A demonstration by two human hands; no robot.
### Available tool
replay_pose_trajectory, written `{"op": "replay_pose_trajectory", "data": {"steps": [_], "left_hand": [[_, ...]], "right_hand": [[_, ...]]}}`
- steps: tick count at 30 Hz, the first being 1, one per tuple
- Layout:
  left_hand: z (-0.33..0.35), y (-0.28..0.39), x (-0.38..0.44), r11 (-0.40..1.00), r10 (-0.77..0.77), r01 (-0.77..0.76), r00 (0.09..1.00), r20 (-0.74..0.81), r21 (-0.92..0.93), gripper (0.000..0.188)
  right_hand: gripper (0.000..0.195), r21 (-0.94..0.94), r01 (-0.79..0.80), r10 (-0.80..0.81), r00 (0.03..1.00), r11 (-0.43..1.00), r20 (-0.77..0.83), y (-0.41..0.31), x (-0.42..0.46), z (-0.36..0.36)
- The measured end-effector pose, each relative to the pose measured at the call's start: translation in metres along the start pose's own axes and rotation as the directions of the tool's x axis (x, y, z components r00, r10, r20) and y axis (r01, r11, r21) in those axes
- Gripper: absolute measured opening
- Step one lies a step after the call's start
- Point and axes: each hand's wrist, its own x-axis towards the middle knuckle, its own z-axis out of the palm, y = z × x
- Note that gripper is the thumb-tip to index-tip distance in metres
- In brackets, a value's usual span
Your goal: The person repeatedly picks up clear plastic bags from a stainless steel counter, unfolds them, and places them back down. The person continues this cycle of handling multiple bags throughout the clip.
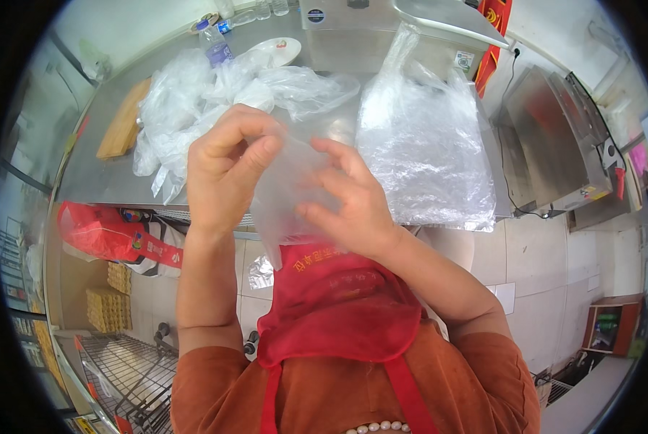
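A thin, clear plastic bag (286, 190) hangs in front of my red apron. Its upper edge is pinched between the thumb and forefinger of my left hand (221, 163). My right hand (351, 200) is at the bag's right side with its fingers apart, some of them blurred and seen through the film. Beyond my left hand, a loose heap of crumpled clear plastic bags (180, 103) covers part of the steel worktable (90, 182). A flat stack of clear plastic bags (427, 157) lies to the right of my right hand, reaching over the table's front edge.
A wooden board (124, 122) lies left of the heap. Behind it stand a plastic bottle (215, 46) and a white plate (280, 51). A steel appliance (351, 46) is at the back. Below left are a red bag (96, 230), egg trays (107, 309) and a wire cart (128, 374).
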Motion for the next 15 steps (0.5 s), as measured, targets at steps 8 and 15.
{"op": "replay_pose_trajectory", "data": {"steps": [8, 15], "left_hand": [[0.005, 0.005, 0.000, 0.986, 0.106, -0.106, 0.994, 0.003, 0.130, 0.007], [-0.016, 0.001, 0.010, 0.998, 0.044, -0.033, 0.961, -0.273, 0.045, 0.007]], "right_hand": [[0.019, -0.019, 0.008, -0.007, 1.000, 1.000, 0.029, -0.004, 0.005, 0.007], [0.013, -0.137, 0.038, -0.022, 0.992, 0.990, 0.121, 0.034, -0.009, 0.014]]}}
